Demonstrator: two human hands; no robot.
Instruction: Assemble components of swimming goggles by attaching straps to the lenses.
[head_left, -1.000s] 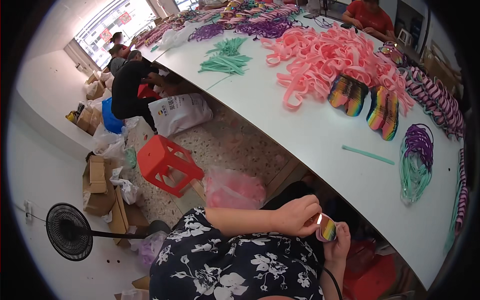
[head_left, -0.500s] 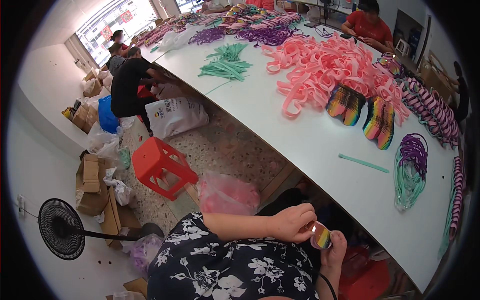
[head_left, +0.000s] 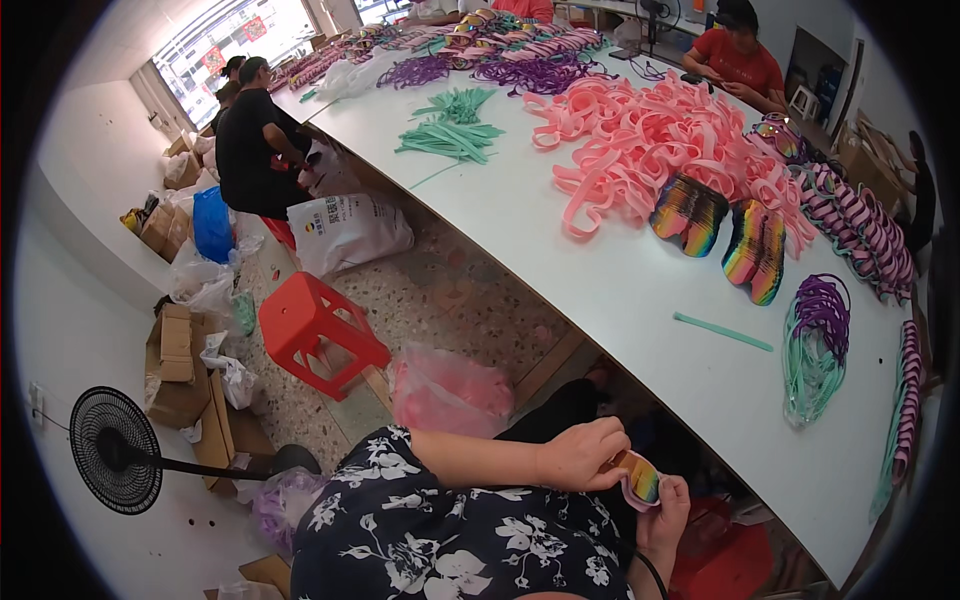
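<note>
Close to my body, beside the near edge of the table, I hold a pair of goggles (head_left: 640, 480) with a pink frame and a rainbow mirrored lens. My left hand (head_left: 585, 453) is closed on one side of it, fingers bent over the edge. My right hand (head_left: 664, 512) pinches the other side between thumb and fingers. Part of the frame is hidden behind the fingers. On the table above my hands lies a single mint-green strap (head_left: 722, 331). Two stacks of rainbow lenses (head_left: 688, 215) rest beside a large heap of pink straps (head_left: 650, 140).
Purple and mint cord bundles (head_left: 817, 340) and rows of pink-and-purple goggles (head_left: 850, 225) lie along the table's right side. Mint strips (head_left: 450, 140) are farther back. A red stool (head_left: 320, 335), a pink-filled bag (head_left: 450, 390) and a fan (head_left: 115, 450) stand left. Co-workers sit around.
The goggles have turned in my hands and my right fingers have shifted their grip. At the left, a co-worker in black has gone from bending over to sitting more upright.
</note>
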